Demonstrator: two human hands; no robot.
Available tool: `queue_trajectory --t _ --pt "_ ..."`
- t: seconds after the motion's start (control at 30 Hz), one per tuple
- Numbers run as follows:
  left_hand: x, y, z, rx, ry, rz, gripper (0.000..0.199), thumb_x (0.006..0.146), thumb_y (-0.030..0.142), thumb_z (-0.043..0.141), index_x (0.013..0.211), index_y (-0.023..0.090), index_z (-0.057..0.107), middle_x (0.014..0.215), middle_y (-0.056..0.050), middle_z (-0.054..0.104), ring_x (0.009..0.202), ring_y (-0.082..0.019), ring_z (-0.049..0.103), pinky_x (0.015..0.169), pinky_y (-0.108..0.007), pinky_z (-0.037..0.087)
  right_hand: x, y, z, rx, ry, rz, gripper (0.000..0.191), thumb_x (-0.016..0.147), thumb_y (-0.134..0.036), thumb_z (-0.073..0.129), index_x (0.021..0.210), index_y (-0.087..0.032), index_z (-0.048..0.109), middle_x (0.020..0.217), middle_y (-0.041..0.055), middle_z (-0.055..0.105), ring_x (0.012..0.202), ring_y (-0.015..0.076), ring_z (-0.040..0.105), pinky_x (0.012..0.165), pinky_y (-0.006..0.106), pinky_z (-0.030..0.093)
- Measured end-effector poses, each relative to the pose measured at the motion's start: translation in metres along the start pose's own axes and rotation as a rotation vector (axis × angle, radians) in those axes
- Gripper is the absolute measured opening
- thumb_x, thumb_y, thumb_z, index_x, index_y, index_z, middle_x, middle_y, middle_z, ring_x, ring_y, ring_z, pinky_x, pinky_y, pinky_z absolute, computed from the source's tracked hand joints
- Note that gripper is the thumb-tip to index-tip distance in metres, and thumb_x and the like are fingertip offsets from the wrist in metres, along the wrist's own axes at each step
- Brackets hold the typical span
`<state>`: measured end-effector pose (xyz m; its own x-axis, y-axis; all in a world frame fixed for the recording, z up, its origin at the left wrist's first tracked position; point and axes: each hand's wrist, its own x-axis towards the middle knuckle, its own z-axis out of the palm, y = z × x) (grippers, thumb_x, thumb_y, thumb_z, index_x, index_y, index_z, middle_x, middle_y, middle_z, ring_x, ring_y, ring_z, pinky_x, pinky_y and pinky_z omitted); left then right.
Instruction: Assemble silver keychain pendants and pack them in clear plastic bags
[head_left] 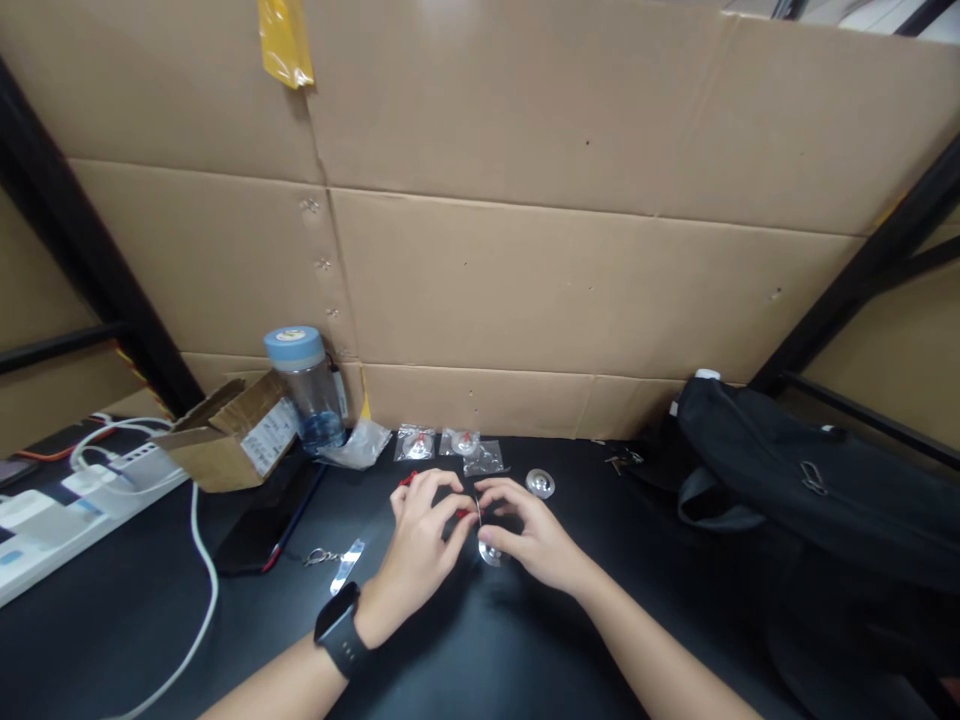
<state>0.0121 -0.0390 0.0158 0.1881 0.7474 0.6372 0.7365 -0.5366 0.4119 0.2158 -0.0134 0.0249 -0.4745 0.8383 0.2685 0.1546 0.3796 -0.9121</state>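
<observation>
My left hand [429,525], closed in a pinch, has a red cord [460,513] between its fingers; another bit of red shows behind the knuckles. My right hand [531,535] has thumb and fingers curled round the edge of a thin metal disc [478,508], seen nearly edge-on between the hands. The left fingertips meet the disc's near side, and how the cord sits against it is hidden. Just below the fingers a shiny round disc [490,553] shows, partly covered by my right thumb. One more round metal disc [540,483] lies flat beyond my right hand.
Clear packets [415,443] with discs and red cord lie along the cardboard wall [465,290]. On the left are a keyring with a metal strip [346,565], a dark phone-like slab [259,530], a bottle [307,390], an opened box [225,440] and a power strip [90,510]. A black bag [817,470] fills the right.
</observation>
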Motion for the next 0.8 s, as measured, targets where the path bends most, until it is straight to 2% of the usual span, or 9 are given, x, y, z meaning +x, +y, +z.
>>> queue_trajectory --t 0.1,0.23,0.43,0.6,0.8 --pt "0.0 -0.001 -0.001 -0.002 0.008 -0.006 0.009 0.094 0.022 0.063 0.093 0.026 0.071 0.113 -0.005 0.062 0.113 -0.026 0.053 0.091 -0.042 0.03 -0.001 -0.008 -0.006 -0.12 -0.034 -0.037 0.02 0.094 -0.039 0.066 0.108 -0.026 0.07 0.137 0.0087 0.058 0.132 0.0254 0.052 0.114 0.044 0.039" --pt "0.0 0.0 -0.002 0.005 0.012 -0.002 0.009 0.094 0.023 0.063 0.093 0.026 0.072 0.113 -0.006 0.062 0.114 -0.026 0.053 0.091 -0.042 0.03 -0.002 -0.009 -0.006 -0.164 -0.032 -0.05 0.024 0.103 -0.038 0.049 0.108 -0.025 0.07 0.137 0.0086 0.058 0.132 0.0233 0.052 0.115 0.043 0.038" --pt "-0.001 0.0 -0.001 0.029 0.007 0.022 0.01 0.093 0.021 0.063 0.093 0.026 0.072 0.112 -0.005 0.063 0.115 -0.026 0.053 0.093 -0.043 0.03 -0.004 -0.005 0.0 -0.32 0.021 -0.089 0.01 0.099 -0.03 0.057 0.103 -0.025 0.065 0.137 0.0076 0.057 0.131 0.0231 0.051 0.113 0.042 0.038" --pt "-0.002 0.0 0.001 0.017 -0.029 0.008 0.01 0.094 0.022 0.062 0.094 0.027 0.07 0.113 -0.005 0.064 0.114 -0.026 0.054 0.091 -0.042 0.031 -0.005 -0.006 0.003 -0.394 0.041 -0.124 0.009 0.1 -0.026 0.054 0.1 -0.025 0.062 0.135 0.0076 0.057 0.13 0.0226 0.05 0.112 0.041 0.039" --pt "0.001 -0.003 -0.005 -0.1 -0.146 -0.042 0.024 0.102 0.031 0.048 0.124 0.028 0.059 0.129 -0.006 0.061 0.124 -0.024 0.052 0.1 -0.042 0.031 -0.005 -0.006 0.001 -0.489 0.024 -0.159 0.006 0.095 -0.021 0.058 0.095 -0.023 0.064 0.136 0.0088 0.055 0.132 0.025 0.047 0.112 0.044 0.038"
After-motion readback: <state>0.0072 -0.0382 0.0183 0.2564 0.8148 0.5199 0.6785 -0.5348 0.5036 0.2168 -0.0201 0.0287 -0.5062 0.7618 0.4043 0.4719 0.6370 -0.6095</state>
